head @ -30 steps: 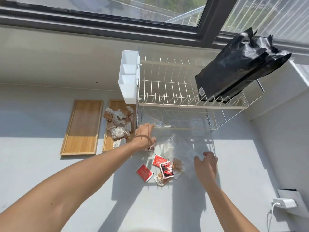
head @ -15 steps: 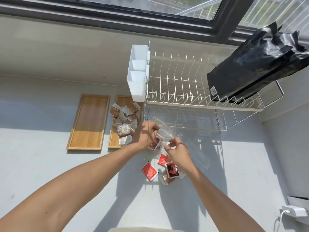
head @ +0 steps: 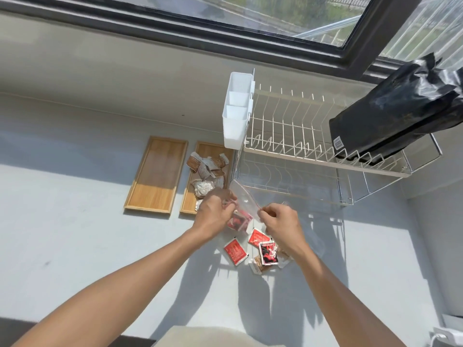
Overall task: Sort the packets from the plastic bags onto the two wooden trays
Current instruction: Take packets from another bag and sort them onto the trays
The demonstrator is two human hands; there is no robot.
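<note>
both hands pinched shut on one clear plastic bag (head: 244,202) held above the white counter (head: 75,246): left hand (head: 215,211) gripping the bag's left edge, right hand (head: 278,221) nipping its red-lined mouth edge. bag's long axis slanting from upper left down to lower right, mouth edge stretched between the two hands. a red packet in the bag (head: 238,221) hanging just below the left hand, half hidden by it.

loose red packets (head: 235,251) lying on the counter just under the hands, with a brown packet (head: 258,262) tucked beneath one and partly covered by the right wrist. wide bare counter to the left and toward the body.

two wooden trays side by side, long axes running away from the body: left tray (head: 156,176) bare, right tray (head: 210,149) heaped with brown and white packets (head: 206,171), its near end hidden behind the left hand and its right edge tight against the dish rack (head: 313,156). rack's lower tier close behind the bag, little room there. black bag (head: 390,116) leaning in the rack, cut off at the right edge. print on the packets too small to read.
</note>
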